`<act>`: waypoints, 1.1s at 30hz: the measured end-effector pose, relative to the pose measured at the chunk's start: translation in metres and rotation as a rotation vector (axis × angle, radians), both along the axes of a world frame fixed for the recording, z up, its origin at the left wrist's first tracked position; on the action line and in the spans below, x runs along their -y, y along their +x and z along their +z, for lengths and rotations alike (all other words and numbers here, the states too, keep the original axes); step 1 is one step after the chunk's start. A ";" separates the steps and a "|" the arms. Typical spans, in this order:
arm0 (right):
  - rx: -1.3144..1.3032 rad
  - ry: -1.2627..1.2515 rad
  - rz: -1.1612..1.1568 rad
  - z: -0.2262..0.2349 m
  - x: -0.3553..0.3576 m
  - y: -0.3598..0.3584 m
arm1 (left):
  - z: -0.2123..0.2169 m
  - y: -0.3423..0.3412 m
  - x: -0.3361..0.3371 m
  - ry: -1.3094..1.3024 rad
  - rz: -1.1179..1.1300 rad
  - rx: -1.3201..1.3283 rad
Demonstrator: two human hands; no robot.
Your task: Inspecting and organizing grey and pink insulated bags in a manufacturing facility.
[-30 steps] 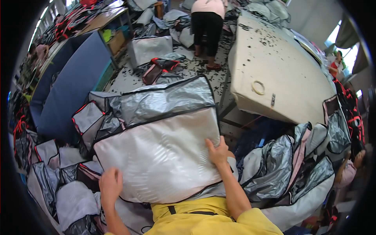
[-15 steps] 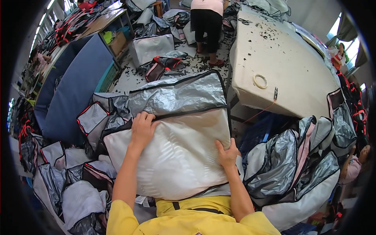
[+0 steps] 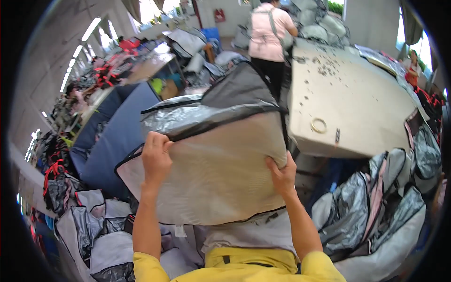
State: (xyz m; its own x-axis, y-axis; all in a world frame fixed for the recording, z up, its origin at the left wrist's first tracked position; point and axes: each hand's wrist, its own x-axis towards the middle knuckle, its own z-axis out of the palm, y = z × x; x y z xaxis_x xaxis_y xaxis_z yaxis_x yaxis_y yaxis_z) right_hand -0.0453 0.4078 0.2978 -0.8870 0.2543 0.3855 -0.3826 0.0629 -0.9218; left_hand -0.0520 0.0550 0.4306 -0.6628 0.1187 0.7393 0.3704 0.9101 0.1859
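A large whitish fabric bag (image 3: 216, 174) with black-bound edges is held up in front of me, its flap silver on one face and dark grey at the far right corner. My left hand (image 3: 156, 157) grips the bound edge at its upper left, fingers closed over it. On the right side my right hand (image 3: 283, 175) pinches the bag's edge, thumb on the near face. Fingers of both hands are partly hidden behind the cloth. Another pale fabric piece (image 3: 253, 230) lies across my lap below it.
Silver-and-white bags (image 3: 347, 211) are heaped at my right, more bag pieces (image 3: 110, 249) at my left. A cream-topped table (image 3: 357, 103) carries a tape roll (image 3: 318, 125), small thread snips (image 3: 337, 136) and dark scraps. A blue padded bin (image 3: 117, 127) stands left. Another person (image 3: 268, 35) stands beyond.
My hands have raised the bag off my lap and tilted it up. Its flap has folded, showing a dark grey face. The view has tipped upward, and the person beyond now stands more upright.
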 end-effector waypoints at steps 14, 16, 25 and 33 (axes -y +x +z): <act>0.923 0.810 0.195 -0.129 -0.023 0.128 | -0.160 0.100 -0.074 -0.263 -0.402 0.480; 0.820 0.962 0.489 -0.069 -0.028 0.152 | -0.175 0.099 -0.080 -0.185 -0.361 0.517; -0.309 -0.213 1.005 0.151 0.032 0.168 | -0.181 0.104 -0.087 -0.114 -0.314 0.490; -0.223 -0.480 1.191 0.208 0.058 0.141 | -0.189 0.124 -0.081 -0.080 -0.214 0.500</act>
